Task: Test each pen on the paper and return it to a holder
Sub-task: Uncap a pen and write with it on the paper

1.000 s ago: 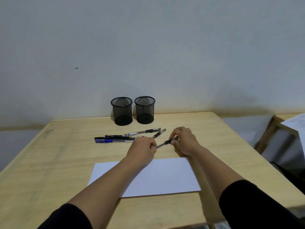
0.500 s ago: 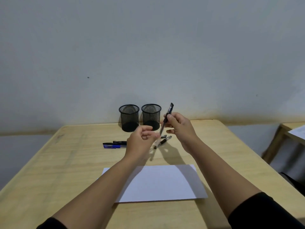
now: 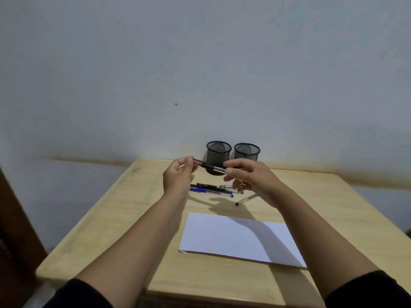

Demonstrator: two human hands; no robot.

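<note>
A clear pen with a black grip (image 3: 209, 166) is held level in the air between both hands, in front of the holders. My left hand (image 3: 178, 177) pinches its left end and my right hand (image 3: 249, 177) pinches its right end. Two black mesh holders (image 3: 219, 154) (image 3: 246, 152) stand side by side at the table's far edge. Several pens (image 3: 211, 189) lie on the table below my hands, and one more pen (image 3: 246, 200) lies apart to the right. A white sheet of paper (image 3: 238, 236) lies flat nearer to me.
The wooden table (image 3: 124, 218) stands against a pale wall. A dark wooden panel (image 3: 15, 230) is at the left edge of view. The table's left edge and near edge are in view.
The pen went from upright in my right hand to level between both hands. My left hand has taken hold of its end. The camera has swung left.
</note>
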